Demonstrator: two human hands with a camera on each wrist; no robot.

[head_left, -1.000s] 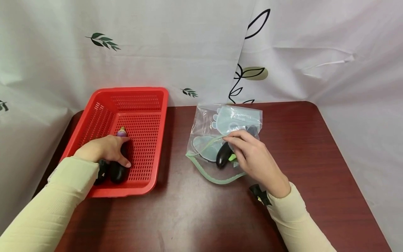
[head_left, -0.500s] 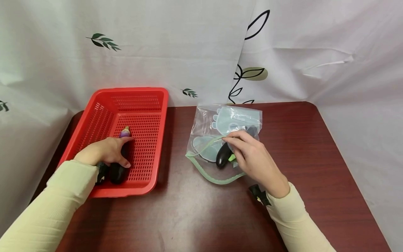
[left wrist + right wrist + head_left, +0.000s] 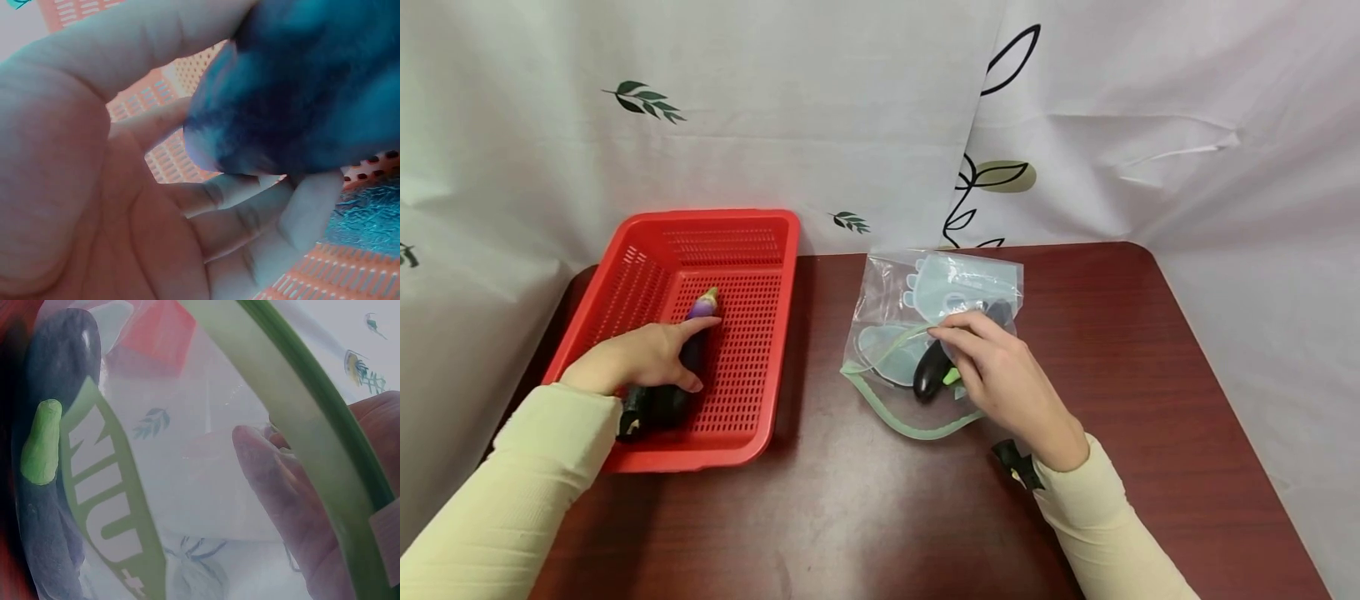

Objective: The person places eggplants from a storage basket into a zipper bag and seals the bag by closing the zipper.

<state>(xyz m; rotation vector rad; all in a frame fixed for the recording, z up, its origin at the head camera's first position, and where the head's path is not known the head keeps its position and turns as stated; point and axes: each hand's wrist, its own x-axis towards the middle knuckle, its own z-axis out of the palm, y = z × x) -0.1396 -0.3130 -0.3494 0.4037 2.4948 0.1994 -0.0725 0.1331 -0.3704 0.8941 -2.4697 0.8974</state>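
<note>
In the red basket, my left hand holds a long dark eggplant, its thumb and fingers spread round it. The purple end with a pale stem points away beyond the fingers. In the left wrist view the fingers bend under the eggplant. Below the hand shows a dark rounded form. My right hand pinches the green-edged mouth of a clear zip bag and keeps it raised. Inside lies a dark eggplant; a green stem shows beside it in the right wrist view.
The red perforated basket stands at the left of the brown table. A white patterned cloth hangs behind the table. A small black device sits at the right wrist.
The eggplant under my left hand has turned, its purple end shifting right and slightly away. The left hand has moved a little left. My right hand stays on the bag's edge.
</note>
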